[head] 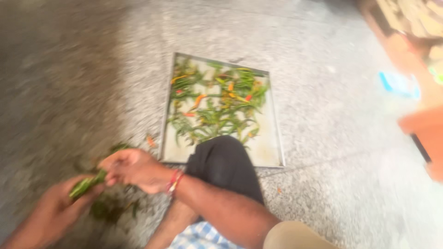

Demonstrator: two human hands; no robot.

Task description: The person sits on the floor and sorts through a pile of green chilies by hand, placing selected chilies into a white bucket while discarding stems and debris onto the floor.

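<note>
Head view: blurry, you're on the floor [323,138].
Chilli [87,183]: left of your knee, pinched by left hand [55,210] and right hand [134,169].
Risk: stem snaps unevenly, bits scatter off the tray [272,159].
Also: juice stings if you touch your face.

Both hands met low at the left: left hand [55,205] cupped closed, right hand [134,168] pinching, forearm crossing the knee.

My raised knee [224,166] blocks the near edge of the steel tray [272,138]. Left of the tray, bare floor [69,83] lies open beyond a loose chilli pile [110,207]. Right of the tray the floor is free up to an orange block [427,133].
</note>
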